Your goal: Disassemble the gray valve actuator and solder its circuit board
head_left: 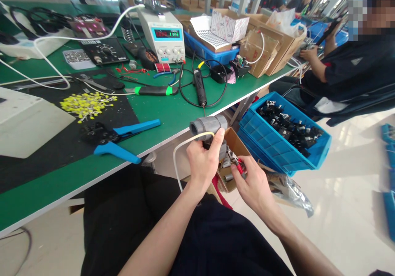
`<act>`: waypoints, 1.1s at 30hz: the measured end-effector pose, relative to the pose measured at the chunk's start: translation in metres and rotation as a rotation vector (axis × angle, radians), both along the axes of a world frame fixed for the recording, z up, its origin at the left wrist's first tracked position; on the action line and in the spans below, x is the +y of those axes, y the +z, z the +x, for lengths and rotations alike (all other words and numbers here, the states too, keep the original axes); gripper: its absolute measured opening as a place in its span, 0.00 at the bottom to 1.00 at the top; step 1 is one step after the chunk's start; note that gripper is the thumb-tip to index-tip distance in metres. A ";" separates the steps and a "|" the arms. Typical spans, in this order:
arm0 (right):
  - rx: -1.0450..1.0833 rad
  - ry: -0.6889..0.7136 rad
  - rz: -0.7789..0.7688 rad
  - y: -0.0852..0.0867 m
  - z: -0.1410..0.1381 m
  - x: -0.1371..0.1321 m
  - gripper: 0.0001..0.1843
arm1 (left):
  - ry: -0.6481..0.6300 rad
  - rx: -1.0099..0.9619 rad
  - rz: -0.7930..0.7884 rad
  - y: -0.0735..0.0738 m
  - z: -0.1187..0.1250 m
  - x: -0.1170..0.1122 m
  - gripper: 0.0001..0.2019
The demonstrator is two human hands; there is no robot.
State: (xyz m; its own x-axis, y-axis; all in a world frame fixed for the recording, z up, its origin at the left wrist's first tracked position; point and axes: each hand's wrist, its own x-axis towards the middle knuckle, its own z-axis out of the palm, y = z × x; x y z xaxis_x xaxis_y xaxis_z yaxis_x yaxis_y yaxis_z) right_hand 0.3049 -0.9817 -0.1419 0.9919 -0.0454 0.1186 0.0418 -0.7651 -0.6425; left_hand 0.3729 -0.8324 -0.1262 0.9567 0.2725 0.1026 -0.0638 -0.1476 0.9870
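Beside the green bench (pixel 165 108), our left hand (pixel 202 159) grips the grey fitting (pixel 206 124), its barrel's open end facing the bench; our right hand (pixel 253 180), farther from the bench, clasps red-handled pliers (pixel 238 167), nose toward the fitting.

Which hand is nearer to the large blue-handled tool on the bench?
The left. The left hand holds the grey fitting, right of the blue-handled tool in the picture; the right hand, gripping red-handled pliers, is farther right.

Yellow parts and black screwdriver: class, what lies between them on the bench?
In the head view, mainly a black-and-green handle and part of a looped black cord lie between the yellow parts and the screwdriver.
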 end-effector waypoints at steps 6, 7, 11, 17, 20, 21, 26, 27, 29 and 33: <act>-0.022 0.000 -0.050 -0.001 0.001 -0.001 0.11 | 0.001 -0.012 0.024 -0.001 0.000 0.000 0.18; -0.024 0.000 -0.058 -0.001 0.000 -0.001 0.11 | 0.002 -0.017 0.033 -0.001 0.000 0.000 0.18; -0.019 0.003 -0.084 -0.005 0.000 -0.002 0.10 | -0.015 -0.013 0.050 -0.001 0.000 0.001 0.18; -0.043 0.021 -0.076 -0.014 -0.001 -0.002 0.12 | -0.064 -0.005 -0.048 -0.005 -0.001 0.003 0.18; -0.050 0.015 -0.059 -0.024 0.000 -0.002 0.12 | -0.062 0.017 -0.074 -0.009 -0.001 0.006 0.18; -0.037 0.014 -0.054 -0.028 0.001 -0.003 0.12 | -0.059 0.026 -0.067 -0.011 -0.001 0.007 0.18; 0.024 0.009 -0.028 -0.052 0.007 -0.007 0.16 | -0.030 0.012 0.011 -0.015 -0.002 0.011 0.17; 0.021 0.015 -0.019 -0.054 0.008 -0.007 0.16 | -0.028 0.009 0.026 -0.016 -0.002 0.012 0.17; 0.007 0.028 -0.004 -0.056 0.010 -0.006 0.16 | -0.026 0.014 0.048 -0.019 -0.001 0.012 0.17; 0.014 0.035 -0.006 -0.056 0.012 -0.002 0.17 | -0.004 0.050 0.074 -0.030 0.002 0.012 0.21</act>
